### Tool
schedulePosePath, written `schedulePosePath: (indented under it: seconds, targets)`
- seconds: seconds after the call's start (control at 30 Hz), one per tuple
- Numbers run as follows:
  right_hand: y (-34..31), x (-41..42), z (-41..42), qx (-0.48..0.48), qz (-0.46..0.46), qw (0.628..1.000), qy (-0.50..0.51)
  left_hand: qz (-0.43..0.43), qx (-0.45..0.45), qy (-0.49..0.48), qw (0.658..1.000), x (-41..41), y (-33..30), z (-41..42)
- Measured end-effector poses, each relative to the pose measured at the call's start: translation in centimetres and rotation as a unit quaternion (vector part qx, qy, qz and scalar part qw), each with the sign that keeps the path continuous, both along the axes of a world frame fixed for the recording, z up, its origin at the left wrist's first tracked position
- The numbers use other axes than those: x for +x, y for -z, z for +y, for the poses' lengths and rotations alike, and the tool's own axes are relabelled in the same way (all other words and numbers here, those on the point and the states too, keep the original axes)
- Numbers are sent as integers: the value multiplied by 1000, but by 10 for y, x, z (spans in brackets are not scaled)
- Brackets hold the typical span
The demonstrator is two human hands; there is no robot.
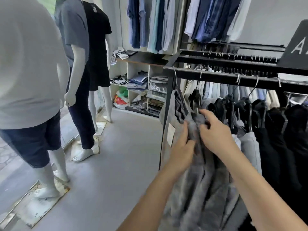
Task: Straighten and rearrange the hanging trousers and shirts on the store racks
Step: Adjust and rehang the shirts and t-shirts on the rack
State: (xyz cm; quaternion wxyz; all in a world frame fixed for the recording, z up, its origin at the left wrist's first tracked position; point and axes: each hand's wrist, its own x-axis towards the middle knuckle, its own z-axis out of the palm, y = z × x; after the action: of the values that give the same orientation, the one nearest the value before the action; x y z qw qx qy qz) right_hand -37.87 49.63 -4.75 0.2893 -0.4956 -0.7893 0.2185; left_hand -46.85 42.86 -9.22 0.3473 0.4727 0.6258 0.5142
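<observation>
Gripping grey trousers [191, 185]: left hand [180, 151], right hand [215, 132].

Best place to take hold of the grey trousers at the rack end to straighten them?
Grip the grey trousers at the bunched waistband under the hanger, from the front, where the left hand and right hand pinch it now. The legs hang free below; black trousers crowd the right side.

A black metal rack rail [216, 77] carries grey trousers [196, 180] and black trousers [275, 147] on hangers. Three mannequins [80, 80] stand on the grey floor [125, 155].
</observation>
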Motion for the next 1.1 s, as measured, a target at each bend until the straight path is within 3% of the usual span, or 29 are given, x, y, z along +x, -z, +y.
schedulePosePath:
  seconds: [0.27, 0.4, 0.53, 0.7, 0.9, 1.0, 1.1]
  targets:
    - [1, 6, 1, -5, -52, 999, 8, -67, 42, 42, 996, 16, 13, 9]
    - [7, 5, 5, -21, -2, 1000, 6, 32, 70, -51, 996, -7, 11, 3]
    - [17, 6, 12, -95, 42, 994, 16, 125, 70, -161, 976, -54, 9, -11]
    - [23, 11, 20, -148, 63, 987, 30, 249, 13, -160, 955, -101, 6, -19]
    - [19, 18, 20, -176, 42, 983, -4, 263, -12, -186, 947, -105, 7, -27]
    - [19, 14, 24, -229, 158, 961, 3, 324, 54, -210, 921, -77, -5, -22]
    - [7, 16, 22, -348, 344, 872, 15, 295, 177, -170, 923, -20, -19, 1]
